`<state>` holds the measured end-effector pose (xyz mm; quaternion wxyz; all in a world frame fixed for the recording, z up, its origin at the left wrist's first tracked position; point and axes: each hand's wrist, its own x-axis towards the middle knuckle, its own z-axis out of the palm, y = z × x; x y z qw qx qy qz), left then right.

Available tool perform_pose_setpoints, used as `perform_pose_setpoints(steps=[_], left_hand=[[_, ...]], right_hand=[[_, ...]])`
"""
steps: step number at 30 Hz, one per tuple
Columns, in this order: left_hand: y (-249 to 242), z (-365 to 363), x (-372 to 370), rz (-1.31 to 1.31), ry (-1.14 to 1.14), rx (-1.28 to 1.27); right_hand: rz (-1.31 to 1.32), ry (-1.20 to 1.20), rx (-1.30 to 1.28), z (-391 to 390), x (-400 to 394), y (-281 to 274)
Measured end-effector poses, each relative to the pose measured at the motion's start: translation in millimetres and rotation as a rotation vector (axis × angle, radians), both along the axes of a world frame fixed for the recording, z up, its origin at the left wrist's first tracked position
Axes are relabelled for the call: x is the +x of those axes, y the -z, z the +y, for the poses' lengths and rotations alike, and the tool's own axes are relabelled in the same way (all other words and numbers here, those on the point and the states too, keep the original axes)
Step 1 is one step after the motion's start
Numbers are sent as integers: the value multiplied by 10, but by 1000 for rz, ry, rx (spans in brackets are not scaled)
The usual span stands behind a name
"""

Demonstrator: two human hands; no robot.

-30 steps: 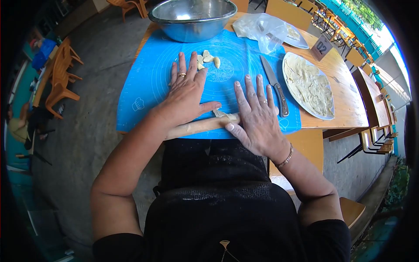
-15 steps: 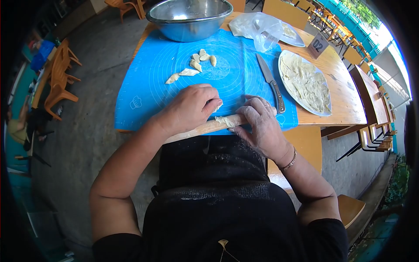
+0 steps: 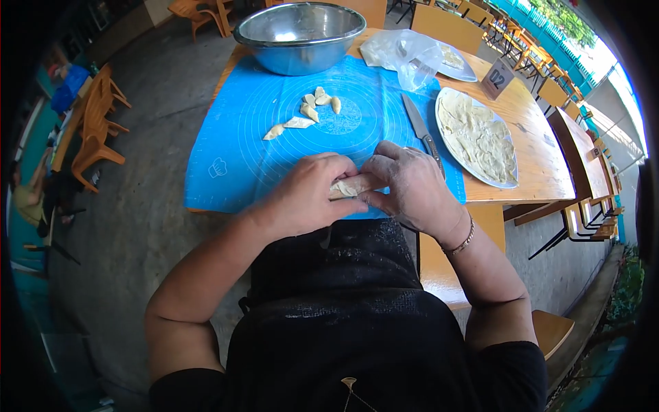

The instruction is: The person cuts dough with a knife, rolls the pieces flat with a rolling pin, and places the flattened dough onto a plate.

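Observation:
My left hand (image 3: 305,189) and my right hand (image 3: 417,184) are closed round a wooden rolling pin (image 3: 371,182) at the near edge of the blue pastry mat (image 3: 237,130). A strip of pale dough (image 3: 343,188) clings to the pin between them. Both ends of the pin are hidden by my hands. Flour dusts my right hand. Beyond my left hand lie several small dough pieces (image 3: 310,112). A knife (image 3: 417,123) rests on the mat, its handle partly behind my right hand.
At the back stands a steel bowl (image 3: 302,58). A plate of flattened dough (image 3: 477,137) sits at the right, with a plastic bag (image 3: 405,55), a second plate (image 3: 461,69) and a number sign (image 3: 497,79) behind it. Orange chairs (image 3: 96,137) stand off to the left.
Both hands have come closer together on the rolling pin, and the right hand has shifted up and inward. The pin's left part, visible before, is now hidden.

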<state>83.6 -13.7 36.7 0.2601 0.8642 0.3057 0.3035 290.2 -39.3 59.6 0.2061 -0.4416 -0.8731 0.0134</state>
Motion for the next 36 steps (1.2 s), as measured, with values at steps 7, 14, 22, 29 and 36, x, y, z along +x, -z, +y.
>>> perform_pose_setpoints(steps=[7,14,22,29,36], left_hand=[[29,87,-135,-152,-8,-247],[-43,39,-231,-230,45,-180],[84,-108,-108,42,2,663],[-112,11,-135,-268,-365,488],[-35,126,59,-311,-284,251]], right_hand=[[114,-101,-132,41,-21,-196],[108,-83,-212,13,-4,-216],[85,59,-105,72,38,-141],[170,97,-36,106,128,-107],[139,126,-101,75,31,-78]])
